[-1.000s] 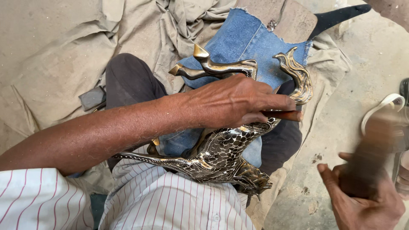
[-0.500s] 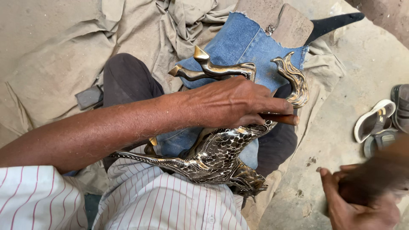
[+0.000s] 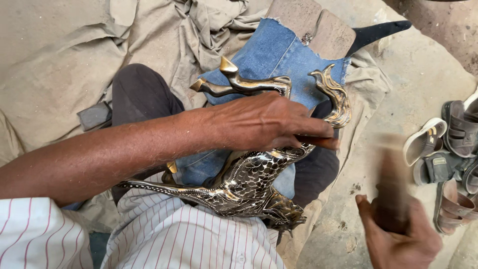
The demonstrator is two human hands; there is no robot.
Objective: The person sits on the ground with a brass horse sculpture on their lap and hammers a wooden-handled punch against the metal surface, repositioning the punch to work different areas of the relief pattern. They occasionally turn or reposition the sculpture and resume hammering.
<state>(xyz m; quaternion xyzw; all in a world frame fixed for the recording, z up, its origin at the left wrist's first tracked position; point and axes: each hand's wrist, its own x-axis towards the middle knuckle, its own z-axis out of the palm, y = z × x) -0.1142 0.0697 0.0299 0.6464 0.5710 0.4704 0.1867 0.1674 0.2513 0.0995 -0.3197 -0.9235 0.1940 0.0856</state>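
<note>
Lifted since before, right hand point(image 3: 398, 239) grips a blurred mallet point(image 3: 391, 189); left hand point(image 3: 269, 122) pinches a chisel point(image 3: 318, 142) on the brass figure point(image 3: 249, 179).

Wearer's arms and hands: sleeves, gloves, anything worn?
Both hands bare: no gloves, rings or watch visible. The left hand has a bare, hairy forearm below a short white sleeve with thin red stripes. The right hand is motion-blurred; its sleeve is out of frame.

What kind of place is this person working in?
Probably a metal craft workshop on the floor: a shiny brass figure lies on a denim scrap, drab cloths cover the ground, sandals sit nearby.
</note>
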